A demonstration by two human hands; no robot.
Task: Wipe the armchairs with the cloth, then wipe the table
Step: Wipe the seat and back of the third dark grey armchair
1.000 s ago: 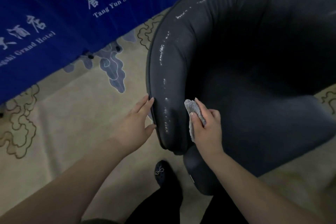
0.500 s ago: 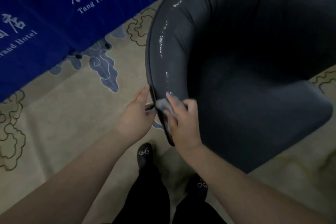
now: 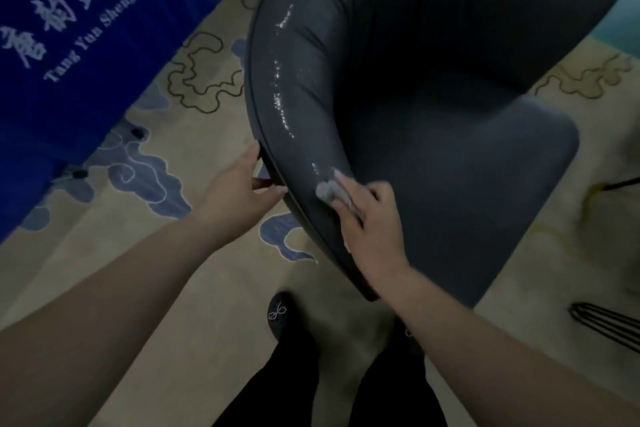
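A dark grey leather armchair point(image 3: 433, 87) fills the upper middle and right of the head view, its left armrest shiny with wet streaks. My right hand point(image 3: 370, 218) presses a small grey cloth point(image 3: 327, 191) onto the top of that armrest near its front end; most of the cloth is hidden under my fingers. My left hand point(image 3: 239, 191) rests against the outer side of the same armrest, fingers apart, thumb touching the piped edge.
A table draped in a blue cloth with white lettering point(image 3: 69, 45) stands at the upper left. Beige carpet with blue cloud patterns point(image 3: 149, 180) covers the floor. My dark shoes point(image 3: 282, 317) are just below the chair. Thin black metal legs point(image 3: 606, 319) show at the right edge.
My right hand with the cloth has slid from the inner face of the armrest up onto its top. My left hand has stayed on the outer side. The view has shifted nearer to the chair.
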